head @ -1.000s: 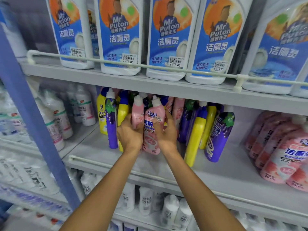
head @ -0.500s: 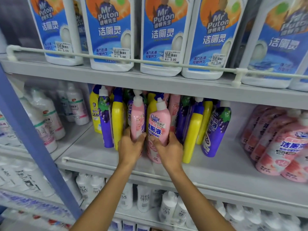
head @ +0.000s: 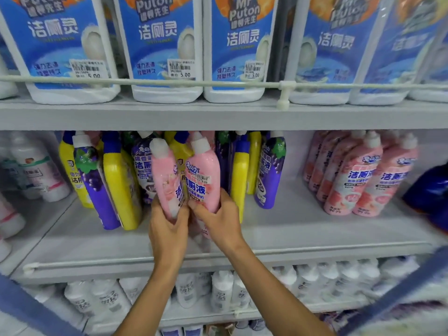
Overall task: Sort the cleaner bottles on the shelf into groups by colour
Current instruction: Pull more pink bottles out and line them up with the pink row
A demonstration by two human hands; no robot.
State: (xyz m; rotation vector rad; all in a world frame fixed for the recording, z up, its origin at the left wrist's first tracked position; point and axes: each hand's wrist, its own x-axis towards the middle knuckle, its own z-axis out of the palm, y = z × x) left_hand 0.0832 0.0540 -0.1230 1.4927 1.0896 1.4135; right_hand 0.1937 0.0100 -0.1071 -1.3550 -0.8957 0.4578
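While the grey metal shelf (head: 303, 236) is carrying mixed bottles, the left hand (head: 169, 229) is gripping one pink plastic bottle (head: 166, 180) and the right hand (head: 218, 219) is gripping another pink plastic bottle (head: 203, 175) just beside it.

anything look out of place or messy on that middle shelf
Yes. The middle cluster mixes yellow bottles, purple bottles and pink ones, several leaning. The hands each hold a pink bottle, apart from the pink group at right.

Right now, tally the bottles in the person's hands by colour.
Pink: 2, the left bottle in the left hand and the right bottle in the right hand
Total: 2
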